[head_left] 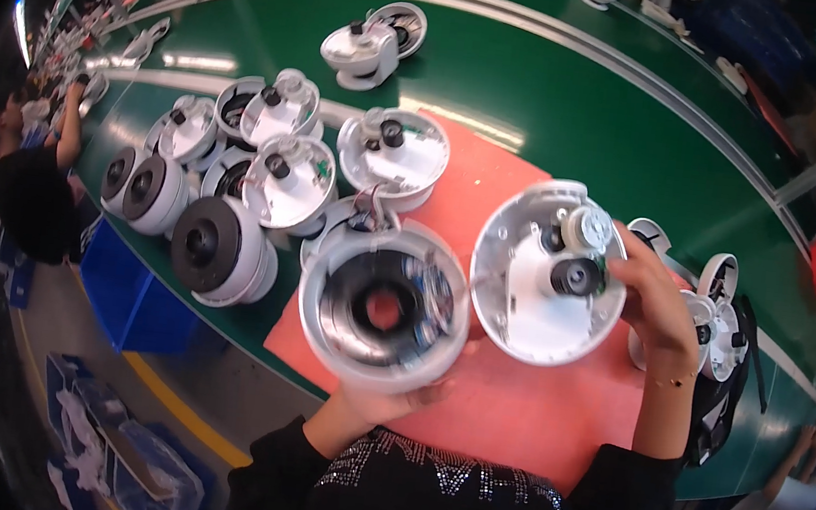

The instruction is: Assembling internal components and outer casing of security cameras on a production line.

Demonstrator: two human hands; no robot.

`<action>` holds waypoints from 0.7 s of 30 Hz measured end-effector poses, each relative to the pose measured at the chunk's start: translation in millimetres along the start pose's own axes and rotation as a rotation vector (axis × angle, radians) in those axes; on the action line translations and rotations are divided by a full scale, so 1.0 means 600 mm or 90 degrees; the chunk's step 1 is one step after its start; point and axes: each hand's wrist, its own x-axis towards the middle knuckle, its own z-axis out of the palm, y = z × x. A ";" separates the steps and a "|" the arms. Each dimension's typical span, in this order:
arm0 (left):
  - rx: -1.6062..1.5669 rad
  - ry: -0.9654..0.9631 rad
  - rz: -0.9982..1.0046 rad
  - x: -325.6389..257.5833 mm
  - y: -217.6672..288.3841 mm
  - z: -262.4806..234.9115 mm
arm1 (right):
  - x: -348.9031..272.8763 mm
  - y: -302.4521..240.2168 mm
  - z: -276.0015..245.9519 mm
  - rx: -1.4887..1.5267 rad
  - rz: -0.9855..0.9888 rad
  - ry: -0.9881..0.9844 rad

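My left hand grips a round white housing from below. Its open side faces up, showing a dark shiny ring with a hole in the middle and bundled wires along one side. My right hand is closed round the edge of a white bowl-shaped shell. Inside that shell are a white round gear-like part and a black cylindrical part. The two pieces are side by side, their rims almost meeting, above an orange-red mat. Some fingers of both hands are hidden.
Several similar white units crowd the green bench on the left, some with black round faces. One unit lies farther back; more parts are at right. Blue bins stand below. Another person works at far left.
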 end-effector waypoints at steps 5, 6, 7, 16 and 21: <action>0.448 0.104 0.248 -0.042 0.027 -0.077 | -0.018 0.029 -0.004 -0.052 0.045 -0.043; 0.479 0.054 0.237 -0.043 0.034 -0.087 | -0.026 0.027 -0.006 -0.056 0.064 -0.032; 0.513 0.008 0.234 -0.050 0.046 -0.102 | -0.023 0.038 -0.005 -0.061 0.083 -0.030; 0.163 0.090 0.205 -0.072 0.012 -0.045 | -0.039 0.101 0.017 -0.302 -0.006 -0.007; 0.134 0.029 0.193 -0.065 -0.029 0.014 | -0.093 0.041 0.131 -0.526 -0.468 0.065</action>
